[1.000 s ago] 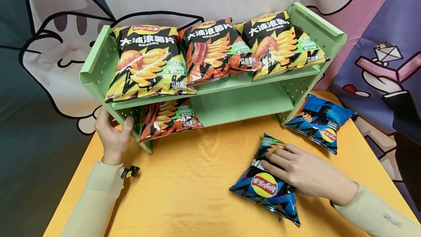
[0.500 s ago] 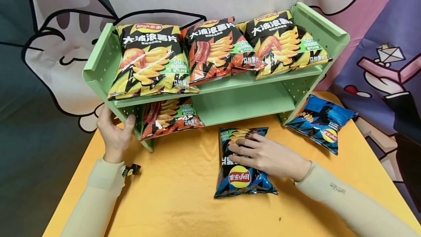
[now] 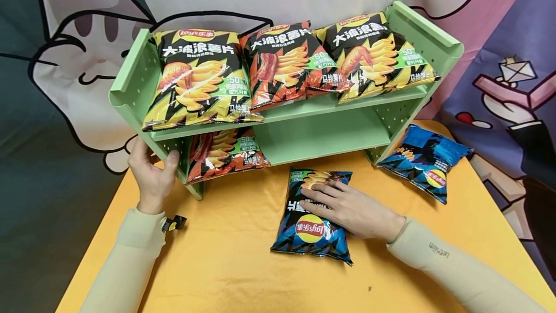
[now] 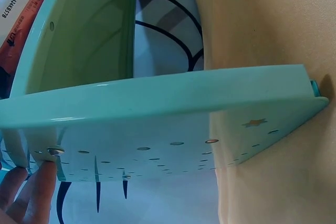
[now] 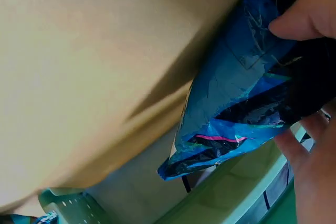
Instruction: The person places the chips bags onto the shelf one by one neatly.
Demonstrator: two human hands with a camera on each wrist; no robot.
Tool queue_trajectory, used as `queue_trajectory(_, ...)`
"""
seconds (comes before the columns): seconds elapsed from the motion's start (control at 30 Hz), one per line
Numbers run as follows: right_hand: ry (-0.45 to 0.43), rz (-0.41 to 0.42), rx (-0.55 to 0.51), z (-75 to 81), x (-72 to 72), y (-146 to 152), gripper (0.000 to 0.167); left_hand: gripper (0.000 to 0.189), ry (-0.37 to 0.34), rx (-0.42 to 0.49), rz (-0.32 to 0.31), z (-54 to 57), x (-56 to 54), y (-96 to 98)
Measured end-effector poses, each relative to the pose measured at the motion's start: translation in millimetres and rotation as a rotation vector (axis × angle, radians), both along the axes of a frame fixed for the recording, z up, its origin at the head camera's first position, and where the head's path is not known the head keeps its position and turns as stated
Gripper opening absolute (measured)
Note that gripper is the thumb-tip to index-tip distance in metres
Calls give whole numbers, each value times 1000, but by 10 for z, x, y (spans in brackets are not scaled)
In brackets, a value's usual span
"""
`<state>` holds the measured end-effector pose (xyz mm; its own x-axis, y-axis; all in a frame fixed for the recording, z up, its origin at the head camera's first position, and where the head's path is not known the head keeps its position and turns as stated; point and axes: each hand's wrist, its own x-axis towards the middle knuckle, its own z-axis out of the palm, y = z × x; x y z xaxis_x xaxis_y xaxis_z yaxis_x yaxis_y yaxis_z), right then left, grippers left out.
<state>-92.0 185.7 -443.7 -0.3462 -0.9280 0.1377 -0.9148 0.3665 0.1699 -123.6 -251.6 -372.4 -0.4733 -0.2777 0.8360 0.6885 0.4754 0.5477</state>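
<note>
My right hand point(image 3: 352, 211) lies across a blue-and-black bag of chips point(image 3: 299, 243) in front of the shelf, gripping it by its sides. In the right wrist view the thumb is on one side of the bag point(image 5: 231, 87) and fingers on the other. The bag's round logo end points toward me. My left hand point(image 3: 154, 177) holds the lower left side panel of the light green shelf point(image 3: 321, 144), its thumb at the front edge. Fingertips point(image 4: 42, 182) touch the panel's outer face in the left wrist view.
Two yellow-and-black chip bags point(image 3: 195, 81) point(image 3: 369, 62) flank a red one point(image 3: 280, 69) on the upper shelf. Another red bag point(image 3: 223, 153) sits at the left of the lower level. A second blue bag point(image 3: 423, 161) lies by the shelf's right end on the yellow tablecloth point(image 3: 217, 264).
My right hand has carried the blue bag left to before the shelf's middle, turning it straighter; lately its logo end shifted slightly left. My left hand stays at the panel.
</note>
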Motion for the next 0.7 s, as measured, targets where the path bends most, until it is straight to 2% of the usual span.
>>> queue_trajectory(0.2,108,-33,-83,56,62,-95,58,62,1,-6,9,-15,-5,-16)
queue_trajectory(0.3,153,-73,-113,134,120,-183,68,64,4,-4,8,-17,-13,-19)
queue_trajectory(0.4,162,-169,-135,181,192,-284,73,66,3,-2,7,-16,-11,-18)
queue_trajectory(0.5,122,-305,-149,190,279,-384,71,67,-6,-3,-1,-12,-2,-9)
queue_trajectory(0.57,89,-386,-140,170,335,-441,75,66,-6,-1,-3,-5,-3,-4)
queue_trajectory(0.7,71,-471,-90,79,415,-544,86,65,0,3,-2,3,1,3)
